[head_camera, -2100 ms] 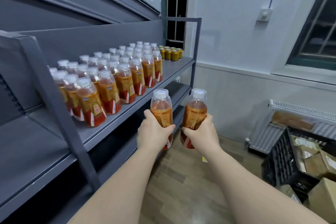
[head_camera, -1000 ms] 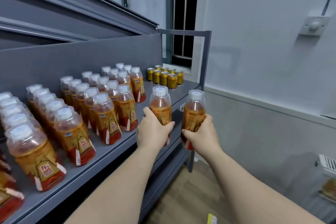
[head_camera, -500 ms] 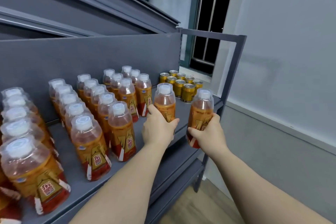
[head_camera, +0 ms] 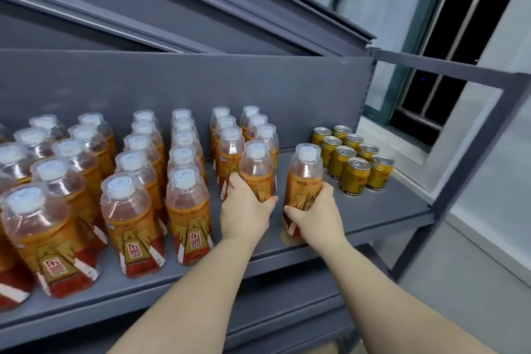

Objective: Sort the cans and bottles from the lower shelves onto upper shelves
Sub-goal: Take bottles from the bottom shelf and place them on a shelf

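My left hand [head_camera: 245, 211] grips an orange drink bottle [head_camera: 256, 169] with a white cap, held upright at the front of the right-most bottle row. My right hand [head_camera: 316, 214] grips a second, identical bottle [head_camera: 304, 178], upright over the bare stretch of the grey upper shelf [head_camera: 382, 210] between the rows and the cans. Whether either bottle's base touches the shelf is hidden by my hands. Several rows of the same bottles [head_camera: 129, 195] fill the shelf to the left.
A cluster of gold cans [head_camera: 355, 156] stands at the shelf's right end. The shelf's grey back panel [head_camera: 186, 80] rises behind the bottles, and a grey frame post [head_camera: 471, 175] stands on the right. A lower shelf edge [head_camera: 287, 310] juts out below.
Both hands carried their bottles up and forward from in front of the shelf edge to over the upper shelf, beside the bottle rows. The view has moved closer to the shelf.
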